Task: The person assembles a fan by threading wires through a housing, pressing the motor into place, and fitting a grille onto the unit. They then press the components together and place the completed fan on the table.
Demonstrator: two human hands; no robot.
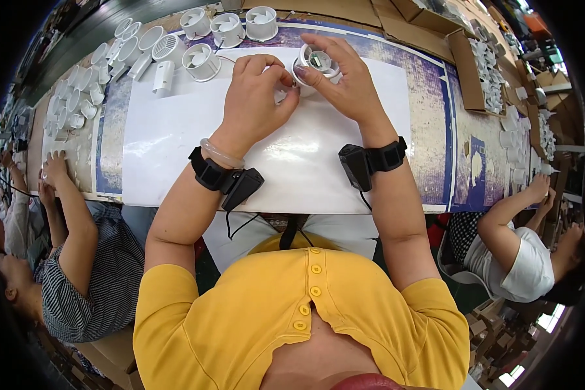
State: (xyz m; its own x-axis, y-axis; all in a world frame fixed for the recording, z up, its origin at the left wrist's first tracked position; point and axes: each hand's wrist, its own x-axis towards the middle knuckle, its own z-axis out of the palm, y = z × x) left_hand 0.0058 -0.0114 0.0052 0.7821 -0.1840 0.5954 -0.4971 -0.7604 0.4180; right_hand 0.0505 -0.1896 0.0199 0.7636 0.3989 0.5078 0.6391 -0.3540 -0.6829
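Observation:
My right hand (350, 81) is wrapped round a small white round plastic housing (332, 70), tilted so that its inside faces up. A small circuit board (318, 61) shows within it. Fingertips of my left hand (259, 92) are pinched together at the housing's left side; whatever lies between them is too small and hidden to make out. Just left of that hand stands a white fan housing (201, 63) with blades inside and a thin red wire. Behind it, more white fan housings (261, 24) line the far edge. Under both hands lies a white sheet (292, 156).
White handle-shaped parts (164, 77), a round grille (169, 49) and several white shells (78, 97) crowd the left side. At right, a cardboard box (467, 71) holds small white parts. Co-workers sit at left (97, 273) and right (510, 260). Black devices (244, 185) are strapped to my wrists.

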